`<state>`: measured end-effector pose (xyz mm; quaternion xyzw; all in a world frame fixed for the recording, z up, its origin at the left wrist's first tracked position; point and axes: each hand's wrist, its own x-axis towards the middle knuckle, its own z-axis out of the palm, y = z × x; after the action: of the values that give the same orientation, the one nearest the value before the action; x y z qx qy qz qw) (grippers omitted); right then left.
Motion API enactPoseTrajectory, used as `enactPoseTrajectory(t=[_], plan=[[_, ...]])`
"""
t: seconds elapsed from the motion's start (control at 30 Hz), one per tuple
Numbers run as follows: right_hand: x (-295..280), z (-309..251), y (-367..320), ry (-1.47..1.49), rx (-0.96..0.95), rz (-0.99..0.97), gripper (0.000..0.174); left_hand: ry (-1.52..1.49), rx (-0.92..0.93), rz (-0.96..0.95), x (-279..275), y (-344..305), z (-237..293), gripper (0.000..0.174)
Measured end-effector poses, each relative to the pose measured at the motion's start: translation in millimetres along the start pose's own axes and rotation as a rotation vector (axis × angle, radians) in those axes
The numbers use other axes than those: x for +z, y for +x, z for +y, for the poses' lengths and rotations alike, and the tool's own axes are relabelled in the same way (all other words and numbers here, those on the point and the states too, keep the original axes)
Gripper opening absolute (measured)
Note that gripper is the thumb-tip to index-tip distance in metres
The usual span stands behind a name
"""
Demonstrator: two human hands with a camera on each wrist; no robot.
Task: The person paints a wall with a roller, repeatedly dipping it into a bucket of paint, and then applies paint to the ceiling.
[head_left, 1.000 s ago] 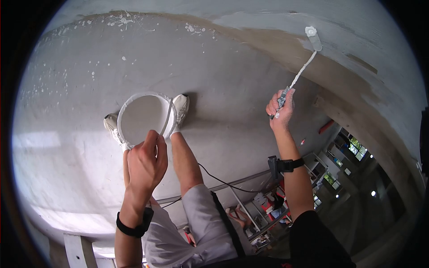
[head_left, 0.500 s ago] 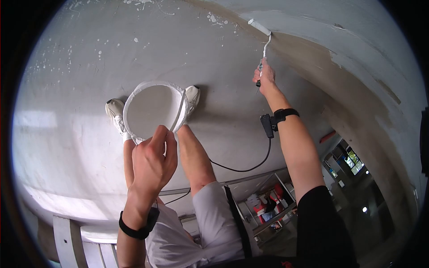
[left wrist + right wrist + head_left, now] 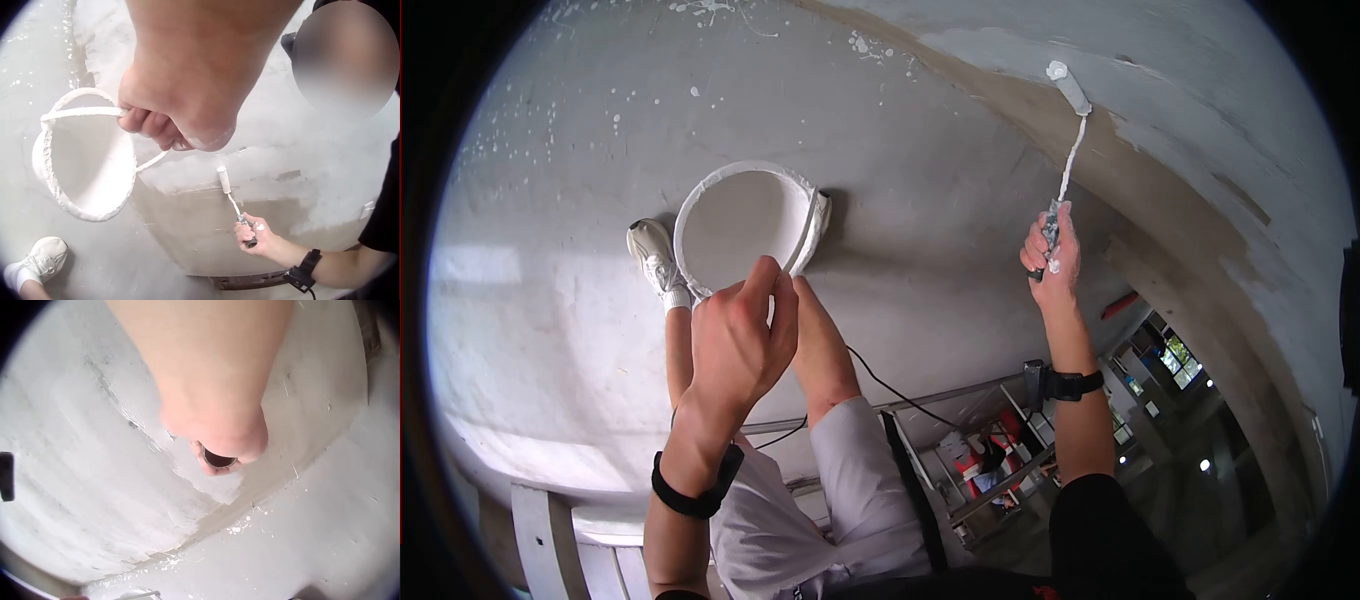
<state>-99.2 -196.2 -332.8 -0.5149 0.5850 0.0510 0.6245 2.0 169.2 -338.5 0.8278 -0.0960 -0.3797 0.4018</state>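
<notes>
My left hand [image 3: 745,335] grips the white handle [image 3: 81,113] of a round bucket [image 3: 685,225] with white-coated rim; the left wrist view shows the fingers [image 3: 150,125] curled round that handle. Pale material is visible inside the bucket, which hangs over or stands on the floor; I cannot tell which. Out to the right, my right hand [image 3: 1055,255] holds the grip of a paint roller [image 3: 1070,88], its white-coated rod pointing up to the roller head at the wall. In the right wrist view, the right hand [image 3: 215,434] covers most of the grip, and the roller head is hidden.
White shoes [image 3: 654,250] stand beside the bucket on the grey floor [image 3: 940,270], which has white splashes. A wall [image 3: 1200,110] with grey-white coating and a bare brown band curves along the right. Shelving [image 3: 990,490] and a black cable [image 3: 900,402] lie lower right.
The right hand with the roller first swung left and farther out, then came back to the right and nearer. The left hand keeps its hold on the handle; the bucket appears slightly higher in view.
</notes>
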Motion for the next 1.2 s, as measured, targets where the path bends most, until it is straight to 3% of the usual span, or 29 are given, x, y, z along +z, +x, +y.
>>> enactPoseTrajectory(t=[0.13, 0.3, 0.47, 0.93, 1.03, 1.2], plan=[[-24, -18, -49, 0.060, -0.089, 0.008, 0.045, 0.005, 0.037, -0.010, -1, -2, 2, 0.015], [-33, -15, -63, 0.104, -0.110, -0.004, 0.047, 0.023, 0.040, -0.036, 1, -1, 5, 0.016], [-36, 9, -12, 0.003, -0.142, 0.103, 0.050, 0.017, 0.034, -0.032, 2, 0, 1, 0.016], [37, 80, 139, -0.146, 0.083, 0.207, 0.046, 0.004, 0.000, -0.031, 19, 4, -14, 0.015], [41, 86, 141, -0.118, 0.067, 0.244, 0.045, 0.040, -0.032, -0.061, 20, 7, -12, 0.015], [10, 66, 88, -0.024, -0.005, 0.113, 0.046, 0.073, 0.008, -0.052, 25, 10, -7, 0.016]])
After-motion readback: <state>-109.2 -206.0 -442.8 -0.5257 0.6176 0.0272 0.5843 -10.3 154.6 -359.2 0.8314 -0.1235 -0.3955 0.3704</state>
